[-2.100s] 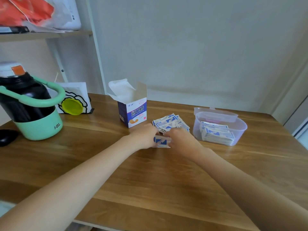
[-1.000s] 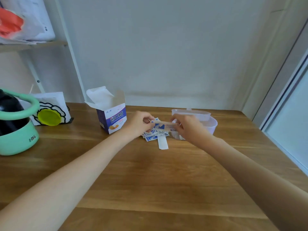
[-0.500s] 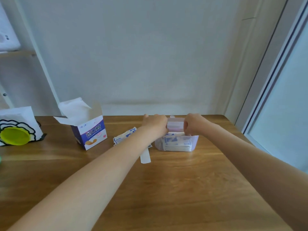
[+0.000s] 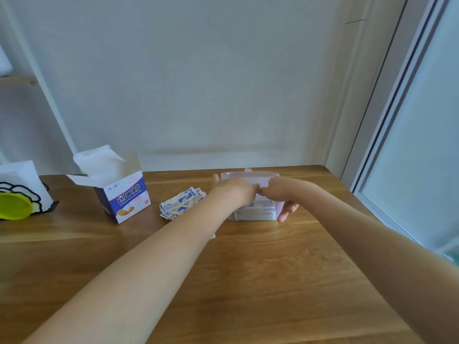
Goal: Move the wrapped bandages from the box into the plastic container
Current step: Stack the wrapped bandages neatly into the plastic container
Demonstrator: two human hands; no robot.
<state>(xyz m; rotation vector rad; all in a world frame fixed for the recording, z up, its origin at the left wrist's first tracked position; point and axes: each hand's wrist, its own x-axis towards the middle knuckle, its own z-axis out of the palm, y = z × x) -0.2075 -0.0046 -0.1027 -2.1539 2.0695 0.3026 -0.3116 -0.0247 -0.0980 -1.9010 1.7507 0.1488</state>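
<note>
The clear plastic container (image 4: 278,207) stands at the back of the wooden table, its lid (image 4: 248,175) raised behind it, with a stack of wrapped bandages (image 4: 255,214) inside. My left hand (image 4: 236,192) reaches down into it from the left, thumb standing apart and fingertips hidden. My right hand (image 4: 279,194) lies over the right rim, and its relaxed fingers hang down the outer wall. The two hands touch above the container. Left of it lies a loose pile of wrapped bandages (image 4: 182,203). The open blue and white bandage box (image 4: 124,197) stands further left.
A white paper holder with a yellow-green disc (image 4: 15,206) sits at the left edge. A wall runs behind the table, and a window frame (image 4: 387,115) stands close on the right. A bare stretch of table (image 4: 248,281) lies in front of the container.
Both hands carried a bundle of bandages from the pile over to the container and have now sunk onto it. The camera view has swung to the right.
</note>
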